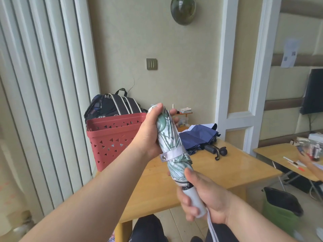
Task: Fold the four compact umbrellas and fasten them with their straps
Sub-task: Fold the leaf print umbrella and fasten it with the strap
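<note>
Here, the folded leaf-print umbrella (170, 137) is held in the air above the near part of the wooden table (227, 173), its long axis tilted: the pale grey handle (195, 201) points down, near and to the right, and the canopy tip points up, far and to the left. The tip itself is hidden under the left hand (150, 133), whose fingers curl around the upper canopy, with the thumb over the top end. The right hand (204, 198) clenches the handle, fingers wrapped round it and thumb lying along the lower canopy; the handle's end is partly covered by those fingers. A wrist cord (212, 226) hangs from the handle and is cut off at the bottom edge. A pale strap (173, 155) encircles the canopy below its middle, its snap (164, 157) facing the camera; whether the snap is fully pressed home cannot be told.

On the far side of the table lies a navy umbrella (199, 137), its canopy loose and spread, with its dark handle (210, 149) pointing near and to the right; its left part is hidden behind the held umbrella. A small black object (222, 152) beside that handle is hard to identify. A red perforated basket (111, 137) stands at the table's far left, with a black backpack (113, 105) behind it. At the right edge, another person's hand (305, 158) over a second table (279, 154) is blurred.
</note>
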The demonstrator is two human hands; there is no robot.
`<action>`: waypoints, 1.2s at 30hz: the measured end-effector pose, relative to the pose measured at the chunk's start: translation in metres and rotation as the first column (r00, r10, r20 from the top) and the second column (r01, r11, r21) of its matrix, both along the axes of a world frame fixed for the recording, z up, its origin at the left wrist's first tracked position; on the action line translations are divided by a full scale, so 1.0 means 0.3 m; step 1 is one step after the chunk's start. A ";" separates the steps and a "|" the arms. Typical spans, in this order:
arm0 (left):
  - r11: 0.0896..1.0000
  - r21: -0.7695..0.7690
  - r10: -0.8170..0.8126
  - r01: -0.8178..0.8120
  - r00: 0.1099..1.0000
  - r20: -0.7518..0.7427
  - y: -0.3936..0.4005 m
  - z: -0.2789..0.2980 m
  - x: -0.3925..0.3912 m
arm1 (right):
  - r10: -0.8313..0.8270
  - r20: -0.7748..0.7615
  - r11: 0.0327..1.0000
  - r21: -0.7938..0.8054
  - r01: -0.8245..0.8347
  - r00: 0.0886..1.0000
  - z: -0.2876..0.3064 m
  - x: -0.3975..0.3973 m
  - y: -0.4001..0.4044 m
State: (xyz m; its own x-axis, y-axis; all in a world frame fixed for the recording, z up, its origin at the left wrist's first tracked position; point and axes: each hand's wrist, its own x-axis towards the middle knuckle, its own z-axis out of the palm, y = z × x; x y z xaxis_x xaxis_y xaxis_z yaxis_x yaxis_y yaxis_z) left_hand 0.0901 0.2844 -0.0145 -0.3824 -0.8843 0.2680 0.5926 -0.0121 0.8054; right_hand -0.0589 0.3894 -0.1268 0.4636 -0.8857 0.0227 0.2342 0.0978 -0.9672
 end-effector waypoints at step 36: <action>0.999 -0.035 -0.018 0.032 0.941 0.338 0.101 -0.243 -0.088 | -0.773 0.017 0.611 -0.249 0.751 0.634 0.019 0.022 -0.086</action>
State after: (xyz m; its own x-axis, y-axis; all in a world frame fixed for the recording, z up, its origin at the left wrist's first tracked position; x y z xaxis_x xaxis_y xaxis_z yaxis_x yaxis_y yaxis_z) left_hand 0.0638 0.3147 -0.0874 -0.4782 -0.8647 0.1537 0.2856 0.0125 0.9583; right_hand -0.0522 0.3636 -0.1211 -0.3672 -0.8957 0.2507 0.0461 -0.2867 -0.9569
